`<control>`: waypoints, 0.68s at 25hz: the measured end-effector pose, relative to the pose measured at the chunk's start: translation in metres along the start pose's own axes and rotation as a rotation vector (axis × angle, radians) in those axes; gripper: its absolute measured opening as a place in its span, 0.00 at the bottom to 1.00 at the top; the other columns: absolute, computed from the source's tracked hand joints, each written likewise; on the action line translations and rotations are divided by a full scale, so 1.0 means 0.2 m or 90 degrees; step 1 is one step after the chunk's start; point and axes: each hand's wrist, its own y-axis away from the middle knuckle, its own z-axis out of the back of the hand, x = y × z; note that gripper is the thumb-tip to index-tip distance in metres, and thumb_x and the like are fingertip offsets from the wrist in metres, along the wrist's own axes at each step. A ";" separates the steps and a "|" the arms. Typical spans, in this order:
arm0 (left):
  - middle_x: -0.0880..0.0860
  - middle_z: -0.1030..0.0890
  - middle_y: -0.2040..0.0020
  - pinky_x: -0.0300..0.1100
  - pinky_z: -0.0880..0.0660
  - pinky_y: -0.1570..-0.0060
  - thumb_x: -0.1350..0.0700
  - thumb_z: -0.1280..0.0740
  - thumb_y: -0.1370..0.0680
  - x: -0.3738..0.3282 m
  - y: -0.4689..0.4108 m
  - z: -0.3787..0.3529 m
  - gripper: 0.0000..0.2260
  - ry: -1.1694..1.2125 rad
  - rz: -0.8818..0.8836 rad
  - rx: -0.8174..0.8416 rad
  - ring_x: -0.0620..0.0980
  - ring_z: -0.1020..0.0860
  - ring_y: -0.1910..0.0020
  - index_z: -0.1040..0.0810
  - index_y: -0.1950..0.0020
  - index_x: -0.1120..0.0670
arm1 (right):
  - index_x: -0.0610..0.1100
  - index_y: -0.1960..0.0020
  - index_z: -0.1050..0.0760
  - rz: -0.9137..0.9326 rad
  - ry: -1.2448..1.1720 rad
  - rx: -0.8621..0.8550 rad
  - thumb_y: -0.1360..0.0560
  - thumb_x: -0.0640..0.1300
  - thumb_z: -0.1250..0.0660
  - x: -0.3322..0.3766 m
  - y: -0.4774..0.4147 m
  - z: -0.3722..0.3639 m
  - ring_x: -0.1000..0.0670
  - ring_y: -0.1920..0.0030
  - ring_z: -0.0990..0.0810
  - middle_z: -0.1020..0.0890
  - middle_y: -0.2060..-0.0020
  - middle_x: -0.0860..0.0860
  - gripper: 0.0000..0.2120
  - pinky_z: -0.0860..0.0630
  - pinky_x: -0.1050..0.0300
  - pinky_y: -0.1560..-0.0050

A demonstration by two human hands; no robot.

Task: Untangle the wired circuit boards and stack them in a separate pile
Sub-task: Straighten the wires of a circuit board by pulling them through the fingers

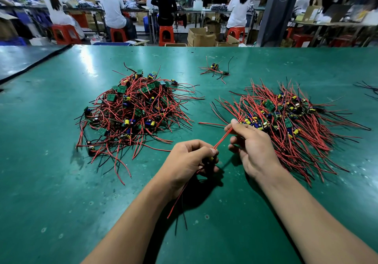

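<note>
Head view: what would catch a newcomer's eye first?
Two heaps of green circuit boards trailing red and black wires lie on the green table mat: a tangled mound at left, a flatter fanned pile at right. Between them, the left hand grips one board whose red wires the right hand pinches.

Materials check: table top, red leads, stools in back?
The table top looks like a green rubber or vinyl mat, semi-gloss; it reflects light streaks and shows scuffs. The red leads are likely plastic-insulated wire, smooth; they bend in loose curves. The stools are probably moulded red plastic, uniform colour.
</note>
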 end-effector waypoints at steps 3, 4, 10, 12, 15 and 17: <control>0.56 0.20 0.68 0.36 0.25 0.71 0.67 0.33 0.25 -0.01 0.01 0.01 0.07 0.001 0.003 0.009 0.52 0.21 0.73 0.20 0.62 0.60 | 0.41 0.64 0.24 -0.075 -0.099 0.025 0.21 0.44 0.32 0.02 0.00 0.00 0.57 0.76 0.30 0.22 0.71 0.51 0.14 0.31 0.64 0.77; 0.56 0.20 0.68 0.36 0.25 0.71 0.67 0.33 0.25 -0.01 0.01 0.01 0.07 0.000 0.005 0.011 0.52 0.22 0.73 0.20 0.62 0.60 | 0.41 0.66 0.25 -0.106 -0.135 0.033 0.22 0.44 0.32 0.03 -0.01 0.00 0.56 0.77 0.32 0.23 0.72 0.50 0.15 0.32 0.64 0.78; 0.57 0.21 0.68 0.36 0.25 0.72 0.68 0.34 0.25 -0.01 0.01 0.01 0.07 0.003 0.008 0.014 0.52 0.22 0.73 0.20 0.62 0.61 | 0.40 0.67 0.22 -0.181 -0.261 0.076 0.26 0.43 0.30 0.06 -0.02 0.03 0.57 0.77 0.33 0.20 0.69 0.48 0.12 0.33 0.66 0.78; 0.58 0.21 0.68 0.36 0.25 0.72 0.68 0.34 0.25 -0.01 0.01 0.01 0.07 0.006 0.011 0.017 0.52 0.22 0.73 0.21 0.62 0.61 | 0.40 0.63 0.24 -0.165 -0.264 0.059 0.24 0.42 0.31 0.06 -0.03 0.03 0.59 0.77 0.33 0.19 0.67 0.48 0.10 0.33 0.67 0.78; 0.58 0.21 0.68 0.36 0.25 0.72 0.68 0.34 0.25 -0.02 0.01 0.02 0.06 0.004 0.013 0.022 0.52 0.22 0.73 0.21 0.61 0.61 | 0.41 0.64 0.24 -0.156 -0.276 0.033 0.22 0.42 0.32 0.04 -0.04 0.04 0.58 0.77 0.33 0.20 0.68 0.48 0.12 0.34 0.67 0.78; 0.58 0.21 0.68 0.36 0.25 0.72 0.68 0.34 0.25 -0.02 0.01 0.02 0.07 0.009 0.016 0.018 0.52 0.22 0.73 0.21 0.62 0.61 | 0.41 0.65 0.24 -0.153 -0.256 0.028 0.23 0.44 0.31 0.05 -0.05 0.05 0.57 0.76 0.32 0.20 0.68 0.48 0.13 0.33 0.66 0.77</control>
